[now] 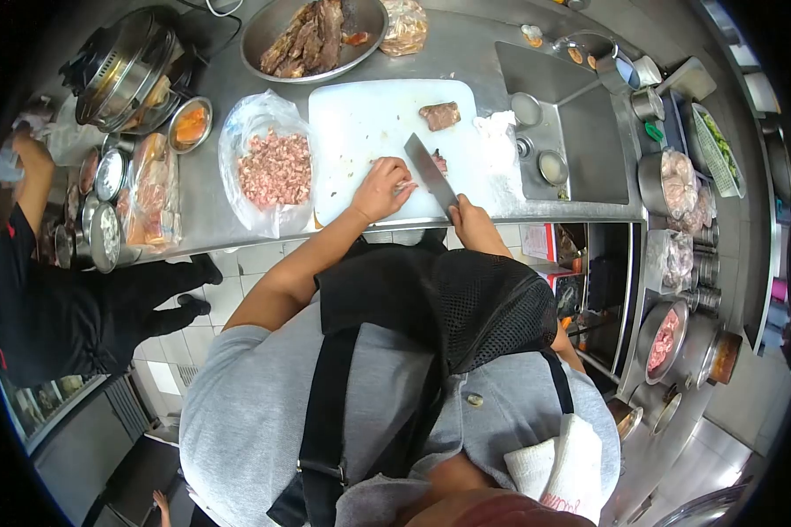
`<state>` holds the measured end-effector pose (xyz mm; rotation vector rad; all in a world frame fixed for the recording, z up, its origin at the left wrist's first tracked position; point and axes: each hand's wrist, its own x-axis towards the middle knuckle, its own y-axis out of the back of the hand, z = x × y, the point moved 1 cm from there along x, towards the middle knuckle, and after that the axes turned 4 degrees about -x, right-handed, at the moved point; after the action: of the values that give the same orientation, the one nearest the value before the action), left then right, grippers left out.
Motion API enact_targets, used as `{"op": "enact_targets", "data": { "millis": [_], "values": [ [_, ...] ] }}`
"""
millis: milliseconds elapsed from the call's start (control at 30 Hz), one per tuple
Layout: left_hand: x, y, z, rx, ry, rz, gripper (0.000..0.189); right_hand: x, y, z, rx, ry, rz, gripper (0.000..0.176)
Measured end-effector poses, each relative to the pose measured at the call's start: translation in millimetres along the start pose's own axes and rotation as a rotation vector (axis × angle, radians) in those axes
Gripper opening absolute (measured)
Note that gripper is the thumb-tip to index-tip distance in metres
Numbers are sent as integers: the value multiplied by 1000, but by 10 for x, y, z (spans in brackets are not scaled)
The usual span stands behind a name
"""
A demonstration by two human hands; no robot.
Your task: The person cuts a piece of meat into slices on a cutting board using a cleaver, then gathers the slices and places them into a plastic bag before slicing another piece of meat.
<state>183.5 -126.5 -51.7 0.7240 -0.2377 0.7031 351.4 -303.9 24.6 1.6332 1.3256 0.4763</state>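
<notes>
My right hand (478, 226) grips the handle of a wide-bladed kitchen knife (431, 175), its blade slanting up and left over the white cutting board (343, 114). Left of the blade, my left hand (382, 189) rests low on the board with its fingers curled in; what lies under the fingertips is hidden. A small dark piece of meat shows just behind the blade. Farther back on the board sits a larger brown chunk of meat (439, 115). Diced pink meat (274, 169) fills an opened clear plastic bag (235, 140) left of the board.
Behind the board stands a metal bowl (253, 48) of dark cooked meat, beside a bagged food pack (404, 26). A crumpled white cloth (498, 145) lies between board and sink (593, 132). Packaged meat (152, 193) and metal tins line the left. A co-worker in black (70, 307) stands left.
</notes>
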Motion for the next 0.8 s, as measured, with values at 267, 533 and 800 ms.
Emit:
{"op": "enact_targets", "data": {
  "millis": [267, 533, 800],
  "values": [
    [-27, 102, -116, -34, -76, -52, 15, -227, 139, -383, -161, -181, -216, 22],
    [-53, 75, -139, -32, -83, -30, 11, 358, -139, -306, -63, 67, 35, 22],
    [-62, 119, -92, -56, -63, -32, 9, 169, -329, -291, -69, -14, -36, 24]
  ]
}}
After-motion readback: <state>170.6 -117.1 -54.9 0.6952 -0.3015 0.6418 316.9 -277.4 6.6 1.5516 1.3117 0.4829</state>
